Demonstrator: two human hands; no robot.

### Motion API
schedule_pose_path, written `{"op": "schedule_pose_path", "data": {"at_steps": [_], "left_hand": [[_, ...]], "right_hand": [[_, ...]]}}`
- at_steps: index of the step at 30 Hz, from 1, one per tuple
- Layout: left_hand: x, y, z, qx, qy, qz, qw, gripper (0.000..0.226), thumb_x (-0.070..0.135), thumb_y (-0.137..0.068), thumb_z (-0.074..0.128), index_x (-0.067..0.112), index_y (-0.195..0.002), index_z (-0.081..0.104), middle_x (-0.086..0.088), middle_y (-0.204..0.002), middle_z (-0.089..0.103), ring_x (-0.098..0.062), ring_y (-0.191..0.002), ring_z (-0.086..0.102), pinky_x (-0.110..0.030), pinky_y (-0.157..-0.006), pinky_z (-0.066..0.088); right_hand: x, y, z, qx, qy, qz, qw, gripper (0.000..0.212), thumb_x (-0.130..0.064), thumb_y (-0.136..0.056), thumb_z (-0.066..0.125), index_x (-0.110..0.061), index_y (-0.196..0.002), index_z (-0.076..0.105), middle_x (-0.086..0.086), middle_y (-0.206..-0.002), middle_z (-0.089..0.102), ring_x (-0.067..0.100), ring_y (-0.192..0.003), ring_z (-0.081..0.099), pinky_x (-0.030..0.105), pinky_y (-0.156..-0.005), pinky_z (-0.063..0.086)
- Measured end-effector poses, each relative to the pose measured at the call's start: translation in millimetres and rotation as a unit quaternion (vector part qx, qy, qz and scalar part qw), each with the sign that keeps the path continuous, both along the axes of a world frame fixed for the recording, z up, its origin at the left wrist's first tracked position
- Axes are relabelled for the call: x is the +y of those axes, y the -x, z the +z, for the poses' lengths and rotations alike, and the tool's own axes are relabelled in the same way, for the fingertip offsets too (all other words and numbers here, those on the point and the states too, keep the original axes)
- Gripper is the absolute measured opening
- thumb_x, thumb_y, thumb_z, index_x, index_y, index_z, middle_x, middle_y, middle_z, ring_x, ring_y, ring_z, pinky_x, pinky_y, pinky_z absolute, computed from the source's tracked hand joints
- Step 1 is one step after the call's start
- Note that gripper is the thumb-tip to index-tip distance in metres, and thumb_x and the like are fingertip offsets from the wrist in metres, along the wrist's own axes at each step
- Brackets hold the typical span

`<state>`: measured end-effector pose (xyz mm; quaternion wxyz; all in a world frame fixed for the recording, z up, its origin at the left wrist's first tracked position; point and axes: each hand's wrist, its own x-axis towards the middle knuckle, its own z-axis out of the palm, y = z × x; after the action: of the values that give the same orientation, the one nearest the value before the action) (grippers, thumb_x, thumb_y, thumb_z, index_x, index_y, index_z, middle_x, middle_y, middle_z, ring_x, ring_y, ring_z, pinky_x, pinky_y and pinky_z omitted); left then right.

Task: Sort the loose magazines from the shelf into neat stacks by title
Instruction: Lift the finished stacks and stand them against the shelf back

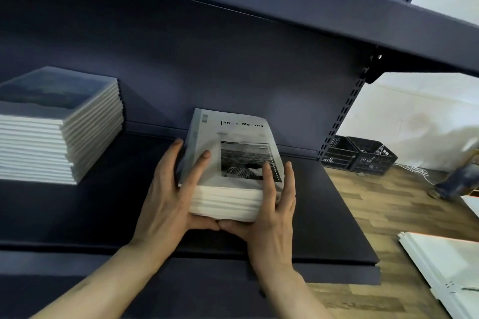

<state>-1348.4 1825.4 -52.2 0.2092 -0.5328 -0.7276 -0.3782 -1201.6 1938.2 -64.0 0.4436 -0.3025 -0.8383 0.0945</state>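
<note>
From the head camera, a dark blue metal shelf (298, 228) fills most of the view, with another shelf board (337, 15) overhead and a slotted upright (342, 116) at its right end. To the right, beyond the shelf, lies a wood-patterned floor (375, 202) with two black plastic crates (363, 155) standing against a pale wall; what they hold cannot be made out. A white flat panel (445, 267) lies at the lower right, and a blurred shape sits at the right edge.

On the shelf, well to the left, stands a tall stack of magazines (59, 127) with a dark bluish cover on top and white page edges, squared up against the back panel.

Near the middle of the shelf sits a second, shorter stack (233, 163) with a pale glossy cover, black lettering and a black-and-white photograph. The left hand (171, 194) presses along its left side, one finger lying on the cover, thumb at the front edge. The right hand (272, 204) clasps the right side, fingers curled up round the corner. The two thumbs touch at the front.
</note>
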Motion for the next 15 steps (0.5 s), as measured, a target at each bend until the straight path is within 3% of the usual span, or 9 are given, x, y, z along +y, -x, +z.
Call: {"op": "schedule_pose_path", "data": {"at_steps": [3,5,7,9,12,15], "left_hand": [[-1.7,0.5,0.0,-0.117,-0.026,-0.054,0.991,0.144,0.041,-0.039,0.094,0.051,-0.149,0.002,0.009,-0.158,-0.003,-0.002,-0.145,0.014,-0.026,-0.110,0.029],[-2.5,0.4,4.2,-0.222,-0.045,-0.074,0.971,0.145,0.044,-0.039,0.093,0.060,-0.144,-0.006,0.021,-0.154,0.006,0.011,-0.139,0.015,-0.017,-0.110,0.023],[-3.5,-0.7,5.0,-0.331,-0.058,-0.093,0.937,0.147,0.042,-0.040,0.094,0.063,-0.142,-0.009,0.031,-0.150,0.022,0.014,-0.133,0.029,-0.015,-0.107,0.029],[-3.7,-3.4,2.4,-0.395,-0.060,-0.098,0.911,0.149,0.037,-0.041,0.095,0.055,-0.148,-0.006,0.042,-0.140,0.035,0.019,-0.123,0.041,-0.003,-0.095,0.036],[-0.2,-4.7,-2.2,-0.421,-0.047,-0.108,0.899,0.134,0.032,-0.047,0.094,0.036,-0.155,0.014,0.040,-0.120,0.057,0.015,-0.112,0.053,-0.003,-0.088,0.043],[1.0,-4.3,-3.5,-0.426,-0.055,-0.103,0.897,0.116,0.024,-0.055,0.094,0.036,-0.150,0.029,0.029,-0.120,0.062,0.009,-0.112,0.057,-0.016,-0.094,0.048]], "right_hand": [[-1.1,-2.9,-1.3,0.053,0.043,0.024,0.997,0.141,-0.057,-0.047,0.089,-0.036,-0.156,0.002,0.004,-0.164,-0.014,0.018,-0.150,0.013,0.039,-0.111,0.036],[-1.2,-2.9,-0.2,0.076,0.064,0.028,0.995,0.144,-0.053,-0.047,0.091,-0.035,-0.156,-0.001,0.004,-0.164,-0.016,0.010,-0.151,0.008,0.034,-0.111,0.035],[-2.0,-3.3,1.8,0.090,0.100,0.032,0.990,0.144,-0.054,-0.046,0.090,-0.029,-0.156,0.001,0.005,-0.165,-0.009,-0.009,-0.147,-0.001,0.016,-0.110,0.029],[-1.7,-4.9,3.8,0.093,0.150,0.055,0.983,0.139,-0.052,-0.047,0.089,-0.032,-0.154,0.003,0.004,-0.164,0.007,-0.024,-0.138,0.002,-0.006,-0.100,0.019],[4.0,-5.7,3.2,0.090,0.152,0.085,0.981,0.123,-0.050,-0.052,0.088,-0.046,-0.148,0.012,-0.003,-0.160,0.023,-0.022,-0.136,0.016,-0.008,-0.095,0.021],[6.5,-2.8,1.2,0.090,0.134,0.082,0.984,0.113,-0.043,-0.054,0.090,-0.039,-0.144,0.022,0.000,-0.158,0.026,-0.025,-0.133,0.016,-0.009,-0.093,0.022]]}}
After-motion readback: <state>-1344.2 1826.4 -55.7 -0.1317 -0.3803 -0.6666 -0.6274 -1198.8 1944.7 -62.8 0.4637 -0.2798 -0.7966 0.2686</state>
